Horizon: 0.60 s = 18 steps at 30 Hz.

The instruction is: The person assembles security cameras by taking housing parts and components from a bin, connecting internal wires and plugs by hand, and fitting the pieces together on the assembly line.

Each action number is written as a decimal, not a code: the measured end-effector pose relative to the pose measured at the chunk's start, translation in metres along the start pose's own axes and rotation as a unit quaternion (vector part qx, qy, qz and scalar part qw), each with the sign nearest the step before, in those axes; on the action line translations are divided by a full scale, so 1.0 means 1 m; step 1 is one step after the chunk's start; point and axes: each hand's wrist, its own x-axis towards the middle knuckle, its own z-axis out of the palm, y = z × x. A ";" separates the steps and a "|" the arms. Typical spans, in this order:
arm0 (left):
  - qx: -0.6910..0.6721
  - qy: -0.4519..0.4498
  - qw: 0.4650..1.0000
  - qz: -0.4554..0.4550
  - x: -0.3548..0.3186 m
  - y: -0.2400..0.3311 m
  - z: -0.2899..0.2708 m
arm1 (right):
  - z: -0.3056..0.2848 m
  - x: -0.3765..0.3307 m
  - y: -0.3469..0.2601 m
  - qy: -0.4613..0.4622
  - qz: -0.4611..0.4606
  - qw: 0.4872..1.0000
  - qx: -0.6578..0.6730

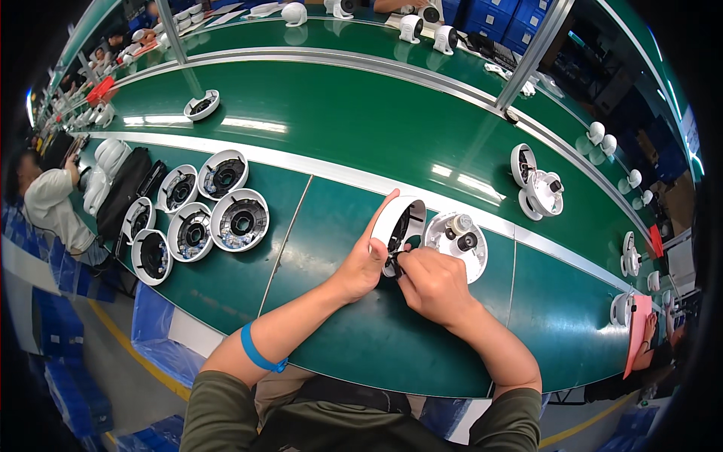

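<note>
My left hand (363, 265) grips a round white plastic housing (388, 226) by its outer wall, tilted up on edge so its black inside faces right. My right hand (437, 282) is closed in a pinch at the lower rim of that housing, its fingertips against the dark inner parts. Whatever the fingers pinch there is too small and too covered to name. Just right of the housing lies a round white camera shell (476, 256) with a black lens and a clear, pale round piece on it, partly behind my right hand.
Several white round housings with black insides (241, 220) stand on the green table at left, beside a black bag (124, 188). A conveyor belt (339, 113) beyond carries a white part (202, 105) and an opened camera assembly (541, 192). A co-worker (56, 200) sits at left.
</note>
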 end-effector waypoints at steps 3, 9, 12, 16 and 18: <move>0.050 -0.008 0.999 -0.003 -0.001 0.007 -0.007 | 0.005 0.007 -0.003 -0.005 -0.020 1.000 -0.020; 0.085 -0.010 0.996 0.036 -0.008 0.019 -0.019 | 0.009 0.027 -0.014 -0.031 -0.006 0.999 0.008; 0.059 0.014 0.998 0.031 -0.009 0.018 -0.027 | 0.001 0.032 -0.019 -0.059 0.018 0.996 0.063; -0.209 0.050 0.972 -0.089 -0.022 0.061 -0.022 | -0.029 0.047 -0.057 -0.061 0.116 0.988 0.083; -0.274 0.050 0.957 -0.079 -0.032 0.088 -0.018 | -0.067 0.070 -0.089 -0.101 0.094 0.983 0.121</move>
